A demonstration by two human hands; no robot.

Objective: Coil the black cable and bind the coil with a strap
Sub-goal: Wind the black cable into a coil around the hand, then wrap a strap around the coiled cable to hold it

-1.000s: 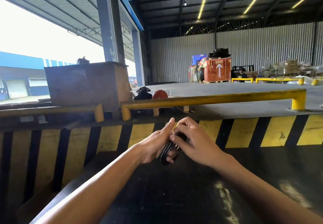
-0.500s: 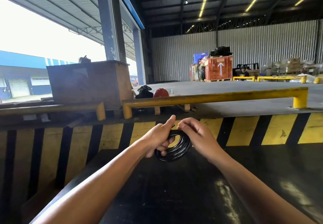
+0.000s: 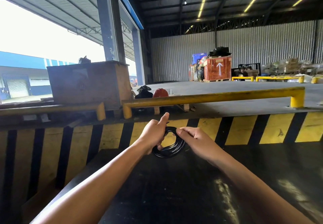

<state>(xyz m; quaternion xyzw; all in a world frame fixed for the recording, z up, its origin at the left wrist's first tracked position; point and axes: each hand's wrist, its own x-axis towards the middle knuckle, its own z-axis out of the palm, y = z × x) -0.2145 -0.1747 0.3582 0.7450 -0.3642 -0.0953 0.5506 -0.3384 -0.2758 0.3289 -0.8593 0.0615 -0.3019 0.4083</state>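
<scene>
The left hand (image 3: 153, 134) grips the black cable (image 3: 172, 149) coil on its left side, and the right hand (image 3: 195, 139) pinches its top.

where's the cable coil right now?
Head view, centre: the black cable coil is held up between the left hand and right hand, above the dark surface, in front of the yellow-and-black striped wall.

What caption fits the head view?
Both hands, left hand and right hand, hold a coiled black cable; no strap visible.
</scene>
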